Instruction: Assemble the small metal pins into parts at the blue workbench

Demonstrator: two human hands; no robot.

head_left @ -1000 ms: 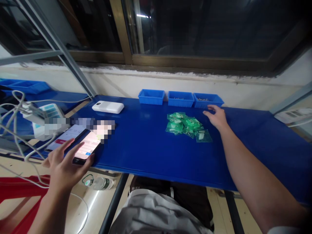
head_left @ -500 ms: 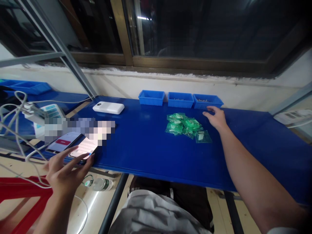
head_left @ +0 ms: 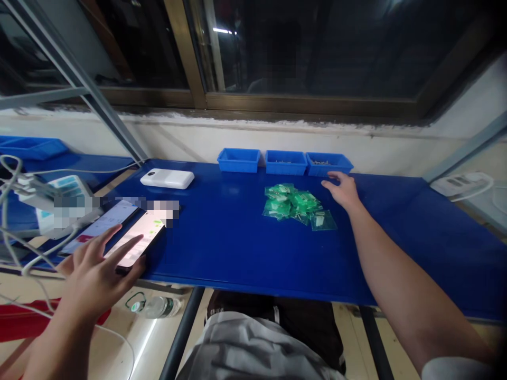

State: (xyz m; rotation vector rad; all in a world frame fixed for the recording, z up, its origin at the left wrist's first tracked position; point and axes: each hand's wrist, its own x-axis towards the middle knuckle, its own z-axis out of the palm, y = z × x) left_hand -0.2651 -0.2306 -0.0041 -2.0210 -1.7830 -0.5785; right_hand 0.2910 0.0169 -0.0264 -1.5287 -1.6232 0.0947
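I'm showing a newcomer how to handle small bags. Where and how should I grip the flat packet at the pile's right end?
Probably pinch the packet by its right edge, with the right hand coming from the right: it lies flat, that thin edge is free, and its left side meets the green pile.

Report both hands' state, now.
Left hand: open, spread over the brighter phone.
Right hand: open, nothing visible in it, near the rightmost blue bin.
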